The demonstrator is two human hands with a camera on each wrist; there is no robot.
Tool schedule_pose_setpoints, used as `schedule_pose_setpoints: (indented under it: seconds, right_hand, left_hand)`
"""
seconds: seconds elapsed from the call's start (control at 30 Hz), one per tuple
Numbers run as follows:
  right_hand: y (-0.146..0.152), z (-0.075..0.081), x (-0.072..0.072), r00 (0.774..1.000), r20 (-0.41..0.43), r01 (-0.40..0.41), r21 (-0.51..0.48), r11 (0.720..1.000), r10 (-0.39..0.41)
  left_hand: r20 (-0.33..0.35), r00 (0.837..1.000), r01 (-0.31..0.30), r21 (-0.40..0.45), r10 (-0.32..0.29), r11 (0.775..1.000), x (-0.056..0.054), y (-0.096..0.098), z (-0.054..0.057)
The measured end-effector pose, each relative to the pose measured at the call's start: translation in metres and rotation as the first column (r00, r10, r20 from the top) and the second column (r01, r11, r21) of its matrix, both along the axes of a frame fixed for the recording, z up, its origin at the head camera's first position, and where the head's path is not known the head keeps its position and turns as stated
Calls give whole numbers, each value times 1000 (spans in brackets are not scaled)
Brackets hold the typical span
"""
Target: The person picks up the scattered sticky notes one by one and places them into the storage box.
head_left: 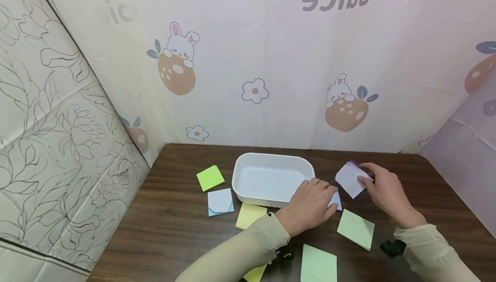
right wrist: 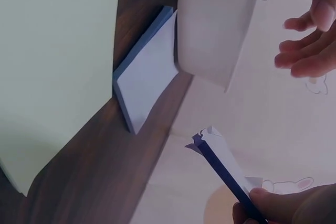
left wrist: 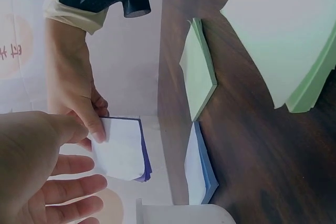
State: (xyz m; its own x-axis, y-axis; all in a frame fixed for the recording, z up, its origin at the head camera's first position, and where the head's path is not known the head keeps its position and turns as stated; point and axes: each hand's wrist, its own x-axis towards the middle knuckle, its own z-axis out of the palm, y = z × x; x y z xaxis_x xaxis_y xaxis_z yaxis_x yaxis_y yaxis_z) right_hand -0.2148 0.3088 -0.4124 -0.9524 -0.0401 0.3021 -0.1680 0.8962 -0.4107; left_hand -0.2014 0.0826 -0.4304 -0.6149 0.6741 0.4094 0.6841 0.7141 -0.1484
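Observation:
My right hand (head_left: 389, 193) pinches a pad of sticky notes (head_left: 351, 179), white on its face with a dark purple edge. In the right wrist view this pad (right wrist: 219, 156) is held edge-on between thumb and fingers, off the table. My left hand (head_left: 310, 202) reaches toward it, near the tray's right front corner. Its fingers are spread and loosely extended in the left wrist view, with nothing held. Below the left hand, partly hidden by it in the head view, lies a blue-edged pad (right wrist: 149, 72) on the table.
A white rectangular tray (head_left: 267, 158) stands at the back middle. Left of it lie a lime pad (head_left: 210, 178) and a white-topped blue pad (head_left: 220, 201). Yellow pads (head_left: 249, 215) lie before it. Two pale green pads (head_left: 356, 229) lie at the front right. A patterned wall borders the table's back.

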Motion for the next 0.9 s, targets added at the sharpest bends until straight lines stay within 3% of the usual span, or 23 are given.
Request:
schedule_pose_setpoints:
  seconds: [0.6,0.9]
  right_hand:
    - [-12,15,10,1000,-17,-27,-9,1000,27]
    - [-19,22,13,999,-37,-37,-12,999,36]
  left_hand:
    - [-34,999,-14,19,15,1000,-5,-1,10]
    - [-8,1000,-16,13,17,1000,-7,-4,16]
